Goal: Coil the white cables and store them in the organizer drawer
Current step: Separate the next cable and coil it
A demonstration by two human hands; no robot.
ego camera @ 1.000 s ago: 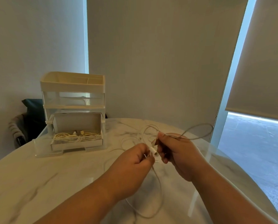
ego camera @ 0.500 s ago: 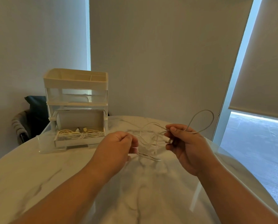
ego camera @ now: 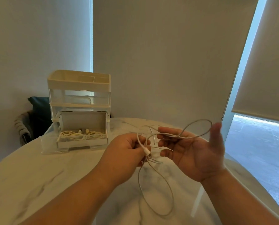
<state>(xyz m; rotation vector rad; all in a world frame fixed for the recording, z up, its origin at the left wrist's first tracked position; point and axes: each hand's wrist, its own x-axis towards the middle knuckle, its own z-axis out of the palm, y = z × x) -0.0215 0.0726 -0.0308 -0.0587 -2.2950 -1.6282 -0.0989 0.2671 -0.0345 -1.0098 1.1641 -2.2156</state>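
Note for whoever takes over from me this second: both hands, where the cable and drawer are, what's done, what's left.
Left hand: grips the white cable just behind its connector.
Right hand: open, palm up, with a cable loop draped across its fingers.
Organizer drawer: open on the table, with coiled cables inside.
Done: those cables are coiled and stored.
Left: coil this loose cable and put it in the drawer.

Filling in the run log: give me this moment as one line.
stage: coiling | left hand: pinches white cable near its plug | right hand: palm up, loop draped over fingers | organizer drawer: open, coiled cables inside
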